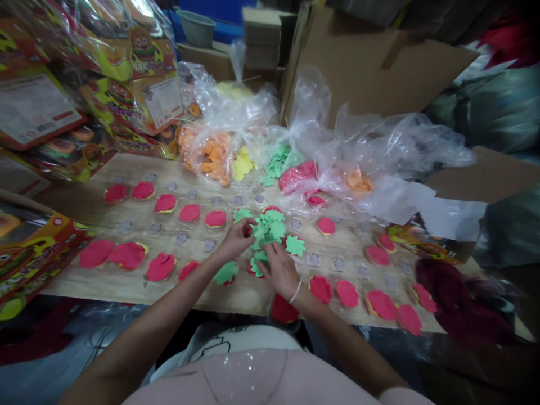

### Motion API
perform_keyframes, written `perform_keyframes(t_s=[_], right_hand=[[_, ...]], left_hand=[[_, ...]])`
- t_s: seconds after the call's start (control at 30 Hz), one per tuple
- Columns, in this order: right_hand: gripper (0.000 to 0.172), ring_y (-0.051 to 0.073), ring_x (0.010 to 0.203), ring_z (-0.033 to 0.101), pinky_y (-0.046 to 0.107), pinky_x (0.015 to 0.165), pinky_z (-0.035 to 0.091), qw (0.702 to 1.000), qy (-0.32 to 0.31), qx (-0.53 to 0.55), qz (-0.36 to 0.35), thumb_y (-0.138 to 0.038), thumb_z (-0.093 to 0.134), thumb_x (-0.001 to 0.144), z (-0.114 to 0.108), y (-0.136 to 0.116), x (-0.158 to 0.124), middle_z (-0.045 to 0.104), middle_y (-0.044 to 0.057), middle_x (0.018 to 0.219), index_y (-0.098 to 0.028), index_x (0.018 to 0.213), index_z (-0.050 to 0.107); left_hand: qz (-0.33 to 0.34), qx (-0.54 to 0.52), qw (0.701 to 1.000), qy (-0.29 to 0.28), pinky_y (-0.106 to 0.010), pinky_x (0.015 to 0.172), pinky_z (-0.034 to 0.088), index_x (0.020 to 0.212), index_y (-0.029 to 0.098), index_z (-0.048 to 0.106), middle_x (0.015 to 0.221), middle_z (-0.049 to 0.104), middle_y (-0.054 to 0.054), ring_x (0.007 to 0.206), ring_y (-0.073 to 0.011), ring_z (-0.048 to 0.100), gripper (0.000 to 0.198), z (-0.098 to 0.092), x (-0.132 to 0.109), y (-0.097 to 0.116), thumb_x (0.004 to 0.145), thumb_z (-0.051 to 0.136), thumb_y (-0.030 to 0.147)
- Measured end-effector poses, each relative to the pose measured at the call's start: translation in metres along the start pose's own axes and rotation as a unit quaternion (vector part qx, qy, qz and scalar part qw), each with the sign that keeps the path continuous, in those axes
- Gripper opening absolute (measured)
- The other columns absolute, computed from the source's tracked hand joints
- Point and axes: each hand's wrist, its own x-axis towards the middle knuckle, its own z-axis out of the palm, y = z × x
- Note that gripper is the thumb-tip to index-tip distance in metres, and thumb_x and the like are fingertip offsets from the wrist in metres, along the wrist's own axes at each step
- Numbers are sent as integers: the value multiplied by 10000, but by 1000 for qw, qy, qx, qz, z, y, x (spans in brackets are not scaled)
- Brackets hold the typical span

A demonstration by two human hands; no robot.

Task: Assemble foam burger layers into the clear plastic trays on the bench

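A loose heap of thin green leaf-shaped pieces [272, 225], like toy lettuce, lies mid-table between my hands. My left hand [238, 241] is at the heap's left side, its fingers curled in a pinch at a green piece. From the near side, my right hand [280, 271] bends its fingers and thumb around another green piece; its fingertips are partly blurred. Single green pieces lie on red ones close by: one left of my right wrist [226, 273], one to the right [295, 245]. Rows of red wavy pieces [189, 212], some over yellow ones, run along both sides.
Clear bags of orange pieces [211, 154], green pieces [282, 160] and red pieces [297, 177] stand along the back. Packaged burger toys [126, 101] are stacked at left. A large cardboard box [358, 67] rises behind. Dark red cloth [455, 298] lies at right.
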Motion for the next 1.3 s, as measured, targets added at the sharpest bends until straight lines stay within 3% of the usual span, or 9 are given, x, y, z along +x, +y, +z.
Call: perform_keyframes(t_s=[0.13,0.23,0.33,0.53,0.63,0.7,0.83,0.93,1.3], right_hand=[[496,284,1257,424,457,1045,385,991,118,22,-54,-261,564,874,-11,7,6,464,170,1317,-171,1344,433],[459,273,1299,405,480,1078,345,983,47,76,-161,-196,527,873,-15,5,18,481,135,1359,-219,1329,480],[330,230,1085,564,406,942,459,963,-2,251,-97,-204,502,867,-11,-3,32,620,91,1157,-209,1189,574],[231,153,694,595,276,645,493,763,-144,612,152,-369,676,711,1,-18,40,631,-2,779,-202,859,616],[345,148,643,586,285,623,488,713,-156,654,196,-433,730,653,-3,-20,32,614,-8,745,-204,881,608],[336,146,621,563,284,607,472,737,-150,631,187,-482,696,691,-9,-20,25,593,-11,710,-203,851,597],[272,147,628,498,270,606,406,876,-95,465,84,-465,554,832,-20,-18,12,551,-10,671,-203,765,574],[232,155,644,472,268,612,365,939,-39,342,22,-374,473,888,-24,-19,3,528,-8,667,-205,751,553],[222,144,674,521,255,624,404,935,-50,336,98,-326,552,826,-42,12,-60,605,5,791,-176,979,608]], left_hand=[[-37,-114,993,14,-210,592,414,942,180,584,723,500,52,634,-81,497,422,-9,-15,13,546,730,187],[-67,-176,982,12,-238,615,460,890,175,609,741,547,28,650,-96,548,359,-12,-30,21,571,762,236],[-85,-215,973,10,-294,701,503,845,163,644,801,629,-24,735,-142,614,303,-19,-44,27,599,779,278],[-52,-136,988,47,-266,631,486,881,164,674,772,665,-11,682,-135,592,370,-32,-58,23,544,814,225],[-52,-123,989,61,-269,614,482,880,164,672,737,661,-5,663,-138,590,349,-28,-59,18,567,794,255],[-62,-119,990,50,-267,606,476,835,158,681,721,666,-9,644,-136,590,307,-24,-60,16,568,789,262],[-72,-98,992,20,-267,589,459,756,152,707,688,686,-25,598,-137,588,223,-13,-65,18,587,768,283],[-62,-72,995,1,-275,595,457,764,154,728,687,699,-36,600,-149,595,216,-2,-71,21,631,740,324],[2,1,998,-55,-222,531,389,851,168,620,604,595,36,538,-111,519,202,51,-98,2,682,645,275]])
